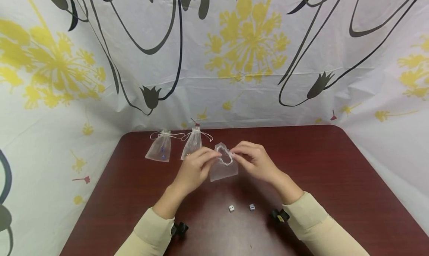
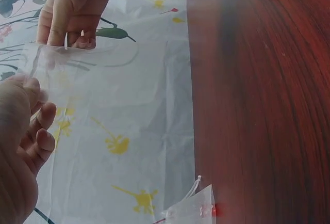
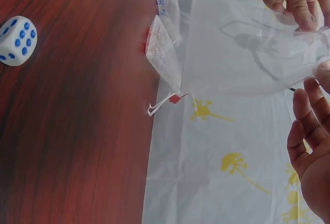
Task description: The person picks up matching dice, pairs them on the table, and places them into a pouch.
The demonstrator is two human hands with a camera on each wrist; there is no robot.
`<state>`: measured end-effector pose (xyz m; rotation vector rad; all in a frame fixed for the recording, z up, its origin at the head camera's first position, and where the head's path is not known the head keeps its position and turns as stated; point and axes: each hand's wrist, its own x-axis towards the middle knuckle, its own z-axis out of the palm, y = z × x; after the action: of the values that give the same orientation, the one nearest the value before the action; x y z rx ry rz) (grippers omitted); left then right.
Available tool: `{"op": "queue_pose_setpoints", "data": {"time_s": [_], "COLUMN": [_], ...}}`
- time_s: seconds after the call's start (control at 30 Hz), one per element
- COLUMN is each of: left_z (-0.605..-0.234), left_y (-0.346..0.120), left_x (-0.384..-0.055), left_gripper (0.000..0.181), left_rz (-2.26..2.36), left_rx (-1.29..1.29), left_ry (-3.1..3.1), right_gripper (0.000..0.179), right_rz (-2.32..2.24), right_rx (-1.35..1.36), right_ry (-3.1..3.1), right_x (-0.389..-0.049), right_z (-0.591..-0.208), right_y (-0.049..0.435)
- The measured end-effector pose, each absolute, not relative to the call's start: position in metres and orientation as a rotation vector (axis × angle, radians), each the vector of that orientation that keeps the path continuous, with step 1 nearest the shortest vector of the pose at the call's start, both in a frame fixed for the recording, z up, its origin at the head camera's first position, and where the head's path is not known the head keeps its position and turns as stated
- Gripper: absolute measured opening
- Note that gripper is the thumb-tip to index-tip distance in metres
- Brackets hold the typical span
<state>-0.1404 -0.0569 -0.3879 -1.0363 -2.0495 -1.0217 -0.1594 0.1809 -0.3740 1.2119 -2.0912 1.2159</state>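
Note:
A sheer white organza drawstring pouch [image 1: 223, 173] hangs upright above the table, its mouth spread wide. My left hand [image 1: 197, 166] pinches the left side of its rim between thumb and fingers. Opposite it, my right hand [image 1: 257, 161] pinches the right side of the rim. Through the see-through fabric [image 3: 232, 53] nothing shows inside. On the table nearer to me lie two small white dice: one die [image 1: 231, 208], with a red dot in the left wrist view, and to its right a blue-dotted die [image 1: 252, 207], large in the right wrist view.
Two similar pouches lie at the table's back left, cinched with white cords. The left pouch [image 1: 160, 149] contains blue-dotted dice; the other pouch [image 1: 193, 142], partly behind my left hand, shows red-dotted dice in the right wrist view. A patterned curtain [image 1: 214, 99] stands behind the dark red table [image 1: 318, 174].

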Motion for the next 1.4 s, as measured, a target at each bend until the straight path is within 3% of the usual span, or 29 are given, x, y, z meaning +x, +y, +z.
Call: {"op": "queue_pose_setpoints", "data": {"time_s": [0.27,0.53,0.7,1.07,1.4], "left_z": [-0.388,-0.389,-0.390,-0.393,-0.396], "left_y": [-0.063,-0.066,-0.067,-0.067,-0.066], "left_x": [-0.142,-0.143,-0.145,-0.146,-0.144], "left_gripper": [0.016,0.014,0.015,0.016,0.016], "left_rz": [-1.004,-1.002,-0.999,-1.023,-1.027], "left_rx": [-1.001,-0.955,-0.949,-0.944,-0.938], "left_ry": [-2.042,-2.055,-2.050,-2.039,-2.047], "right_gripper": [0.025,0.050,0.054,0.021,0.018], "right_rz": [1.179,1.169,1.158,1.076,0.912], "right_rx": [1.152,1.054,1.010,1.124,1.259], "right_ry": [-2.172,-2.297,-2.400,-2.616,-2.705], "right_x": [-0.156,-0.151,-0.146,-0.134,-0.124], "right_z": [-0.378,-0.391,-0.404,-0.427,-0.437], "right_y": [0.185,0.196,0.202,0.201,0.192]}}
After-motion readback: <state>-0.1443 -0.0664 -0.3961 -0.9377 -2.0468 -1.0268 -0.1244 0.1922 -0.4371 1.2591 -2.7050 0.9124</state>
